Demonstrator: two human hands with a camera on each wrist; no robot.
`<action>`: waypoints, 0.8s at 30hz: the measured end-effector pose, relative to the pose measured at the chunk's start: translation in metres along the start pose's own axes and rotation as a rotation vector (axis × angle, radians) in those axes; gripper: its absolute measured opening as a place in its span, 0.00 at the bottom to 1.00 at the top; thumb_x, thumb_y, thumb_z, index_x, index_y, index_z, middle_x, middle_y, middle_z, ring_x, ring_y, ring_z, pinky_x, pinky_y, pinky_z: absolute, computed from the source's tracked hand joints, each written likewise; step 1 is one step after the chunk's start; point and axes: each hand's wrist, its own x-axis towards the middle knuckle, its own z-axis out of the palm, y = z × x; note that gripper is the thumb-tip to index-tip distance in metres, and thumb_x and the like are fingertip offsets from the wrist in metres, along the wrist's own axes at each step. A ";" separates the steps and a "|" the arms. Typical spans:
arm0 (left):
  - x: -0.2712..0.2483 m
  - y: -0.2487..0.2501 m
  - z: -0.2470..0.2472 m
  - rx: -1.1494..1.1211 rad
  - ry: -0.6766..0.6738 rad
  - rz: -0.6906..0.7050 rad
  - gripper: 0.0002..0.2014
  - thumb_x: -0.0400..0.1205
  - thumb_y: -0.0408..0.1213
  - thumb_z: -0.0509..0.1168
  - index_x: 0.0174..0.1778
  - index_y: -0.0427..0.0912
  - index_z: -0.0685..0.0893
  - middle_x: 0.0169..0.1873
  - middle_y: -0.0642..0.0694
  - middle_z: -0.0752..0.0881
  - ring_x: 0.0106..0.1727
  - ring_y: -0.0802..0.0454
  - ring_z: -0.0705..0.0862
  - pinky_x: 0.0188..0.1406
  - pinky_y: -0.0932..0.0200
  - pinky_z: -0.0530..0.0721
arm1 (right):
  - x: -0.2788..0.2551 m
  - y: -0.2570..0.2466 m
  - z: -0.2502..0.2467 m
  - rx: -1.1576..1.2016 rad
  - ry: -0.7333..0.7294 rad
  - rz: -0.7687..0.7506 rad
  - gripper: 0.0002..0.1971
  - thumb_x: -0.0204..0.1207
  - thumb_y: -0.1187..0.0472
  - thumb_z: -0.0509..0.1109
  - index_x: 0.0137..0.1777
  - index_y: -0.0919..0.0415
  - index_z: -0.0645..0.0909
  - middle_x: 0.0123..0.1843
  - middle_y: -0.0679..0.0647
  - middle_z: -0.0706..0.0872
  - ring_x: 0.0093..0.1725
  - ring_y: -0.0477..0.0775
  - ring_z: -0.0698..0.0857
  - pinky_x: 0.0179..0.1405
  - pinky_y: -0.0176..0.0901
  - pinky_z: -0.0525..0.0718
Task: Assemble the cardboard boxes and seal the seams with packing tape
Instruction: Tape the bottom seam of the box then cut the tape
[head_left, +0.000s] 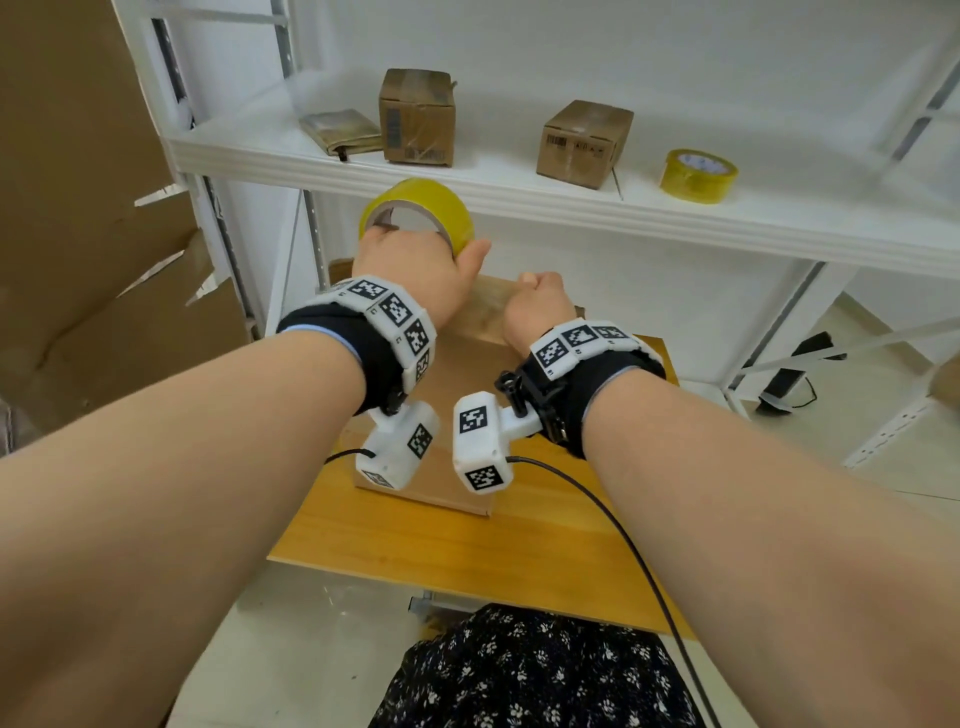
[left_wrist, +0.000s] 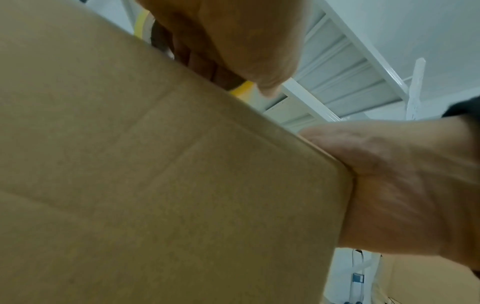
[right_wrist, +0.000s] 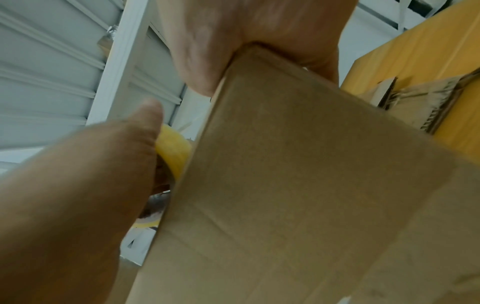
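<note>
A brown cardboard box (head_left: 467, 364) stands on a small wooden table (head_left: 415, 540) in the head view. My left hand (head_left: 415, 270) grips a yellow roll of packing tape (head_left: 415, 208) just above the box's far left edge. My right hand (head_left: 537, 304) curls over the box's far top corner and grips it. A shiny strip of tape (head_left: 488, 306) lies on the box between the two hands. In the left wrist view the box (left_wrist: 155, 185) fills the frame, with the roll (left_wrist: 244, 88) under my left hand (left_wrist: 221, 41). The right wrist view shows my right hand (right_wrist: 259, 41) clasping the box corner (right_wrist: 285, 185).
A white shelf (head_left: 519, 208) runs right behind the hands; on it stand two small taped boxes (head_left: 417, 117) (head_left: 584, 143), a flat package (head_left: 340, 131) and a second yellow tape roll (head_left: 697, 175). Large cardboard sheets (head_left: 78, 208) lean at the left. A black cable (head_left: 623, 540) crosses the table.
</note>
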 end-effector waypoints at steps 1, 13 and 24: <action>0.001 0.002 -0.001 0.017 0.013 -0.003 0.34 0.86 0.61 0.42 0.25 0.40 0.74 0.23 0.43 0.77 0.33 0.44 0.76 0.63 0.45 0.71 | 0.001 0.000 -0.001 -0.014 0.001 0.004 0.18 0.90 0.54 0.48 0.74 0.60 0.68 0.67 0.61 0.81 0.64 0.63 0.81 0.46 0.44 0.66; -0.003 0.001 0.024 -0.081 0.180 -0.230 0.34 0.84 0.56 0.53 0.73 0.28 0.67 0.69 0.31 0.77 0.72 0.35 0.73 0.76 0.43 0.61 | 0.002 0.003 -0.003 -0.052 0.000 -0.011 0.17 0.90 0.53 0.49 0.72 0.60 0.69 0.64 0.61 0.82 0.46 0.58 0.74 0.45 0.43 0.65; -0.008 -0.052 0.022 -0.009 0.196 -0.148 0.43 0.82 0.62 0.44 0.84 0.36 0.38 0.66 0.33 0.81 0.76 0.36 0.70 0.79 0.46 0.57 | 0.005 0.002 -0.001 -0.133 -0.015 -0.038 0.17 0.91 0.53 0.48 0.72 0.60 0.68 0.44 0.52 0.74 0.30 0.45 0.68 0.23 0.38 0.61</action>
